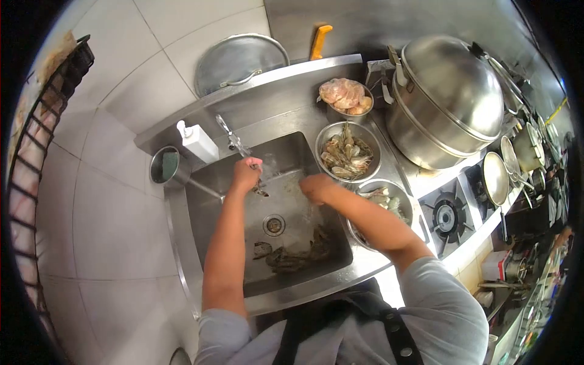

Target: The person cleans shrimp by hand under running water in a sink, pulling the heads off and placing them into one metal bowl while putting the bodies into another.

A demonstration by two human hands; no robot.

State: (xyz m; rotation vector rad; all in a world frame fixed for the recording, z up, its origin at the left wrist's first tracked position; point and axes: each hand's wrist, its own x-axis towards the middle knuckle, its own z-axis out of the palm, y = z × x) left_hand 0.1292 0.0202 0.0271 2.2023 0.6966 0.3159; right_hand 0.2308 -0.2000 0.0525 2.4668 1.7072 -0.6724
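Over the back left of the steel sink (210,243), near the faucet (234,141), my left hand (245,174) is closed on a shrimp (260,191) that hangs below the fingers. My right hand (316,188) hovers over the right side of the sink with curled fingers; what it holds, if anything, is hidden. A bowl of whole shrimp (348,152) stands beyond it on the right ledge. Partly behind my right forearm is a second bowl holding paler shrimp (389,202). Shrimp heads and shells (298,252) lie at the sink's near end, below the drain (274,225).
A white pump bottle (199,144) and a metal pot (167,165) stand at the left back. At the right are a container of pinkish meat (345,96), a large lidded steamer (447,100) and a gas burner (447,216). An orange-handled knife (319,42) sits behind the backsplash.
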